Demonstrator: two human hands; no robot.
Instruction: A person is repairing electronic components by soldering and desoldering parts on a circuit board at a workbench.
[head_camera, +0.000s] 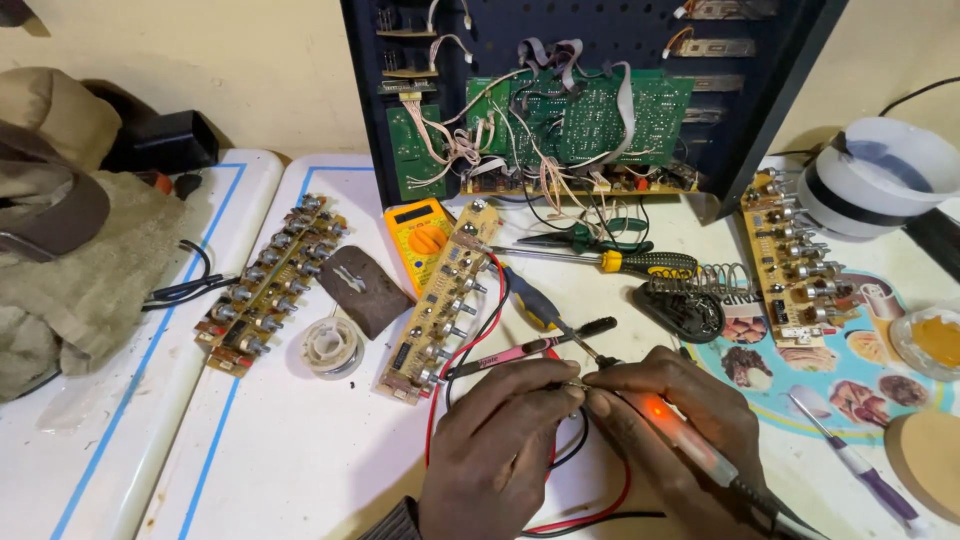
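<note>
My right hand (672, 420) grips a soldering iron (690, 442) with a lit orange lamp on its handle, tip pointing left toward my left fingertips. My left hand (500, 440) pinches a small part or wire end (574, 383) right at the iron's tip; what it is stays too small to tell. Red and black test leads (470, 360) run under both hands. A long yellow-brown circuit board with knobs (440, 305) lies just left of the hands. A blue-handled screwdriver (535, 305) rests above them.
An open chassis with green boards and wiring (570, 120) stands at the back. A yellow multimeter (418, 240), solder reel (333, 347), second knob board (265, 285), third board (795, 262), iron stand with coil (690, 300), yellow-black screwdriver (620, 262), pliers, flux dish (930, 342), cloth bag at left.
</note>
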